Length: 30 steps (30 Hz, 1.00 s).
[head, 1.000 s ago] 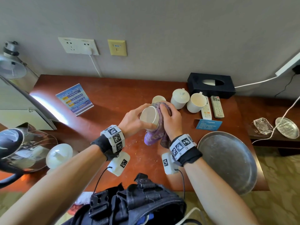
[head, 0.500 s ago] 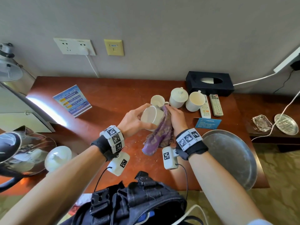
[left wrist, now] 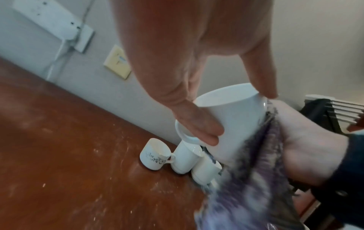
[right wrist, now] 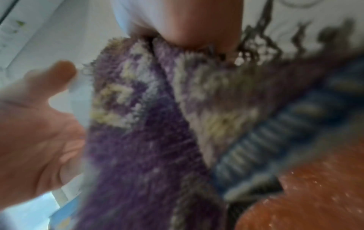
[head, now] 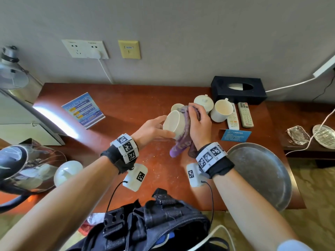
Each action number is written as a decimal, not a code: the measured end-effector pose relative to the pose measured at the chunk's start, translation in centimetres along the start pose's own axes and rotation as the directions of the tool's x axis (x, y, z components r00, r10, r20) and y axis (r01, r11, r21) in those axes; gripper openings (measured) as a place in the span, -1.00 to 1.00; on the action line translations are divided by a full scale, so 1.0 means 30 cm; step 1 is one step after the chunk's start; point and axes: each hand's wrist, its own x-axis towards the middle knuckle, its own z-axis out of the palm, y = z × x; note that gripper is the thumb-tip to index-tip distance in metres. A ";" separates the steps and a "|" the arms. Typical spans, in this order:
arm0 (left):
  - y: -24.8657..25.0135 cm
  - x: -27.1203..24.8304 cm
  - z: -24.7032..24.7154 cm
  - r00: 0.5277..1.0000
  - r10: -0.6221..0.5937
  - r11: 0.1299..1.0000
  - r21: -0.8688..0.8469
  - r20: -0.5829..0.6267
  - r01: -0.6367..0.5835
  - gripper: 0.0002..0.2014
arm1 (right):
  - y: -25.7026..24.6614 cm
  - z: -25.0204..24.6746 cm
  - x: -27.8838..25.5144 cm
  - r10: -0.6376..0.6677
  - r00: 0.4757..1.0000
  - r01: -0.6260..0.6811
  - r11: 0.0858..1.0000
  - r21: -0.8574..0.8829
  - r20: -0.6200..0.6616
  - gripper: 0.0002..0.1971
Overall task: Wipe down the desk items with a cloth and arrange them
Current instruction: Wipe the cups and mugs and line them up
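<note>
Steel tray (head: 257, 176) at desk's near right corner, bare. Mid-desk, above surface: left hand (head: 150, 130) grips white mug (head: 174, 124); right hand (head: 198, 127) presses purple cloth (head: 181, 142) onto it. Far edge: other cups (head: 221, 110), remotes (head: 245, 115) unarranged. Judged early-to-mid task.

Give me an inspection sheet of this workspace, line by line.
Surface: red-brown desk, pale dusty specks near the front.
Job's things: white cup held tilted above the desk; purple cloth against its base.
Clutter: three more cups, tissue box, two remotes, metal tray, blue leaflet stand, kettle.
Grippers: left hand grips the cup; right hand presses the cloth on it.
Cables: white cord plugged into the wall socket; another at right.
Surroundings: grey wall, side shelf.
</note>
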 end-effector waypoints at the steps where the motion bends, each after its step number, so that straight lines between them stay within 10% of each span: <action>1: 0.008 0.001 -0.003 1.000 0.000 0.998 0.057 0.000 0.000 -0.42 | 0.002 -0.003 0.011 0.069 0.998 -0.070 0.996 0.062 0.009 -0.83; 7: 0.048 0.036 -0.038 0.993 0.088 0.794 0.608 -0.077 -0.023 -0.53 | 0.005 0.007 0.023 0.356 0.928 -0.372 0.902 0.218 0.111 -0.84; 12: 0.014 0.030 -0.011 0.994 0.036 0.914 0.405 -0.106 0.010 -0.38 | -0.014 0.025 0.027 0.377 0.914 -0.403 0.890 0.215 0.149 -0.83; 17: 0.008 0.044 -0.002 0.979 0.025 0.974 0.224 -0.204 0.022 -0.30 | -0.024 0.046 -0.025 -0.054 0.995 0.062 0.993 -0.104 0.085 -0.75; 21: -0.001 0.040 -0.002 0.973 0.026 0.992 0.128 -0.230 0.003 -0.29 | -0.036 0.058 -0.050 -0.376 0.917 0.386 0.920 -0.063 0.133 -0.71; 26: -0.033 0.031 -0.019 0.955 0.068 0.978 0.209 -0.288 -0.006 -0.15 | 0.009 0.061 0.008 0.061 0.986 -0.057 0.998 -0.028 0.154 -0.77; 30: -0.053 0.018 -0.030 0.951 0.064 0.959 0.283 -0.303 0.026 -0.16 | 0.011 0.051 0.027 0.449 0.863 -0.492 0.852 0.181 0.233 -0.82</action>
